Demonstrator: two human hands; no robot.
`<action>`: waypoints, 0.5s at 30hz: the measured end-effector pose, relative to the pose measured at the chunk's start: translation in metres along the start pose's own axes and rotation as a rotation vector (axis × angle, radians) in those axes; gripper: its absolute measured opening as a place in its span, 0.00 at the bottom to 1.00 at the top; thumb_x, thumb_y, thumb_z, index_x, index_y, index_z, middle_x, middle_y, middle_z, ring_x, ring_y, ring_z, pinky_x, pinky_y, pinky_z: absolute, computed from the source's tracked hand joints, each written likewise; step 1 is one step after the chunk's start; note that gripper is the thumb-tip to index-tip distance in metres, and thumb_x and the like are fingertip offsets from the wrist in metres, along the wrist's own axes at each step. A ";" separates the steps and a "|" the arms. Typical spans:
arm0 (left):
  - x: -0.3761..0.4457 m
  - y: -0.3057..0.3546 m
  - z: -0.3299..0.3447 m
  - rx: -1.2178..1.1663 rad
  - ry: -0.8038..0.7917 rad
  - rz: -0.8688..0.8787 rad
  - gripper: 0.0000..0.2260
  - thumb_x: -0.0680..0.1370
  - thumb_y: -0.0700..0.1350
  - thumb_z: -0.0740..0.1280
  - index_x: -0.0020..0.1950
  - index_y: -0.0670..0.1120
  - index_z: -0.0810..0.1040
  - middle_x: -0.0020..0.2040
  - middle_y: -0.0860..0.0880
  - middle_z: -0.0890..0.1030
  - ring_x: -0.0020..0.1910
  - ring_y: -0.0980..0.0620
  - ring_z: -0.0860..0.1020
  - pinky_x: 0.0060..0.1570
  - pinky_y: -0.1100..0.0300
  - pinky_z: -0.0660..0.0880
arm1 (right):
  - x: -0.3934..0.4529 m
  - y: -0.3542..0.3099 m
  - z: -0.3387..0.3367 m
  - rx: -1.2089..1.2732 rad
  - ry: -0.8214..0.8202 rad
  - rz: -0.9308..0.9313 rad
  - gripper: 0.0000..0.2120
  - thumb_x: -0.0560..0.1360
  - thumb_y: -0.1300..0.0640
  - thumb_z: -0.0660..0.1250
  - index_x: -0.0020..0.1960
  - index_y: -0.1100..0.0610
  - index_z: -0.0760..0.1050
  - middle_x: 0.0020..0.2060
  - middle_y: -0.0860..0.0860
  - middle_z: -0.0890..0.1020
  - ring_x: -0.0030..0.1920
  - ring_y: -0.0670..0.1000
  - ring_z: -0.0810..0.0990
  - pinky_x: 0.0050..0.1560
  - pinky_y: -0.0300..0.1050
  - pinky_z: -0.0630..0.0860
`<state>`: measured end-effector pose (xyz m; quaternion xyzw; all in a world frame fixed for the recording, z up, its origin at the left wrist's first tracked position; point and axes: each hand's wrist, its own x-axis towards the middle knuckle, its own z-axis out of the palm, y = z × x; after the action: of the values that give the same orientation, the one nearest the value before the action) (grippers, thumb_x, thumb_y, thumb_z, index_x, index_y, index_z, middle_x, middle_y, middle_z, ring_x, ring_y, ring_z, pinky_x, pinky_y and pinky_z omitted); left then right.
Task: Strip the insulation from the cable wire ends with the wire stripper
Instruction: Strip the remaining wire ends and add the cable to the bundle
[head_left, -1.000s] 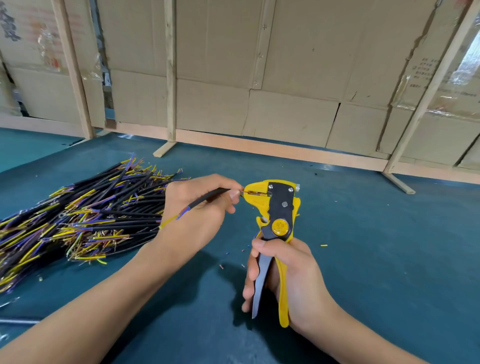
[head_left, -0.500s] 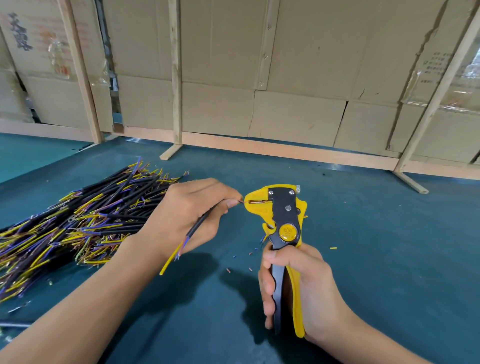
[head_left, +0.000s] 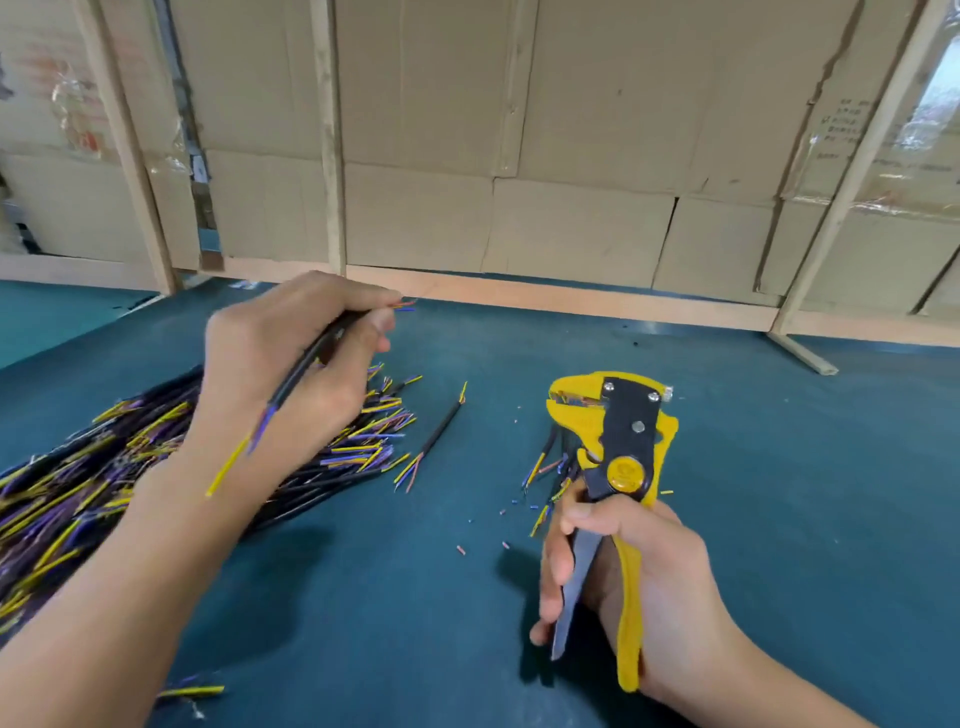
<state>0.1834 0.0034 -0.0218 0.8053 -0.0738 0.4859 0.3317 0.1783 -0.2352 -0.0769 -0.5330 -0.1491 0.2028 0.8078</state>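
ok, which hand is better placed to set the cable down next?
Left. The left hand already grips the cable, lifted over the bundle and away from the wire stripper. The right hand is occupied, wrapped round the stripper's handles.

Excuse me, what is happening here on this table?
A person is stripping wire ends. The left hand holds one black cable above a big pile of cables, away from the tool. The right hand grips a yellow wire stripper upright over the green table. Small bits of insulation and one loose cable lie between them.
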 end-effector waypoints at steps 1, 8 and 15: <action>-0.002 0.002 0.008 -0.046 -0.049 -0.007 0.07 0.78 0.42 0.71 0.52 0.54 0.85 0.38 0.58 0.84 0.43 0.67 0.80 0.45 0.80 0.67 | 0.000 0.000 -0.002 0.015 -0.017 0.000 0.11 0.62 0.57 0.71 0.36 0.62 0.72 0.30 0.62 0.73 0.26 0.60 0.75 0.33 0.62 0.78; -0.028 0.004 0.037 -0.787 -0.241 -0.425 0.06 0.75 0.41 0.73 0.49 0.49 0.88 0.43 0.43 0.82 0.30 0.46 0.74 0.33 0.63 0.70 | 0.002 0.003 -0.006 -0.034 -0.147 -0.008 0.08 0.69 0.57 0.71 0.41 0.62 0.76 0.36 0.64 0.77 0.36 0.66 0.80 0.48 0.80 0.73; -0.036 0.007 0.046 -1.083 -0.249 -0.565 0.06 0.73 0.35 0.69 0.41 0.41 0.86 0.48 0.38 0.85 0.45 0.44 0.83 0.29 0.60 0.68 | 0.004 0.000 -0.004 0.004 -0.169 0.022 0.08 0.68 0.58 0.71 0.44 0.62 0.77 0.36 0.63 0.77 0.36 0.65 0.80 0.46 0.74 0.76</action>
<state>0.1953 -0.0368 -0.0622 0.5617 -0.1320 0.1755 0.7976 0.1836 -0.2371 -0.0781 -0.5140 -0.2106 0.2563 0.7911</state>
